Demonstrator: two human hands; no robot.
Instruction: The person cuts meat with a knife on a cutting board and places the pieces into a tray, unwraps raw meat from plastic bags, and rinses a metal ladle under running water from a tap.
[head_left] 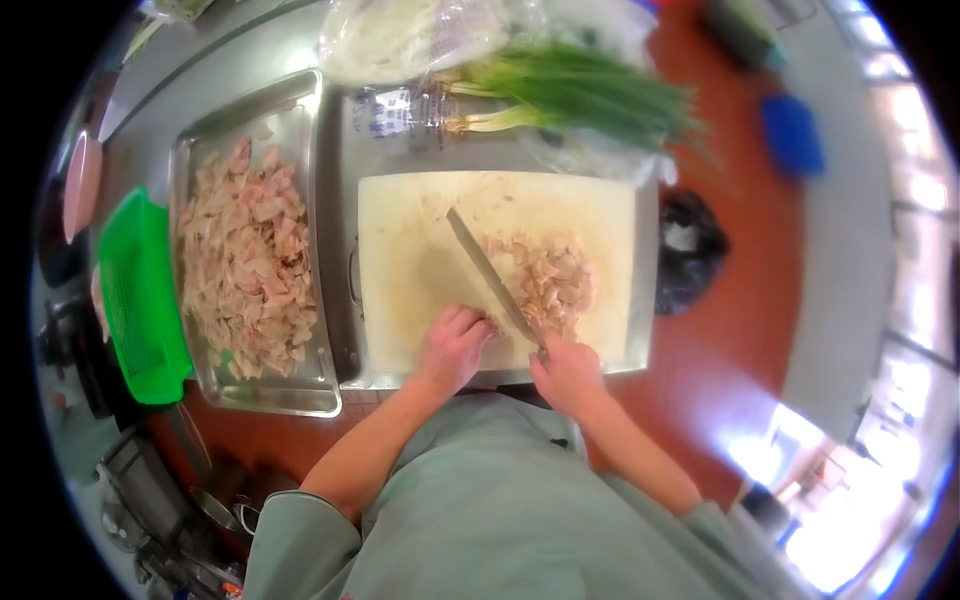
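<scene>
My right hand is wrapped round the handle of a knife. Its long blade slants away to the upper left, over the white cutting board. Close to the board's near edge, my left hand has its fingers curled down on what looks like a small piece of meat, mostly hidden by the fingertips. To the right of the blade lies a pile of cut pale-pink meat. Left of the board, a metal tray holds a large heap of similar meat pieces.
A green plastic basket stands left of the tray. Behind the board lie green onions and clear plastic bags. A black bag is to the right of the board, above the reddish floor.
</scene>
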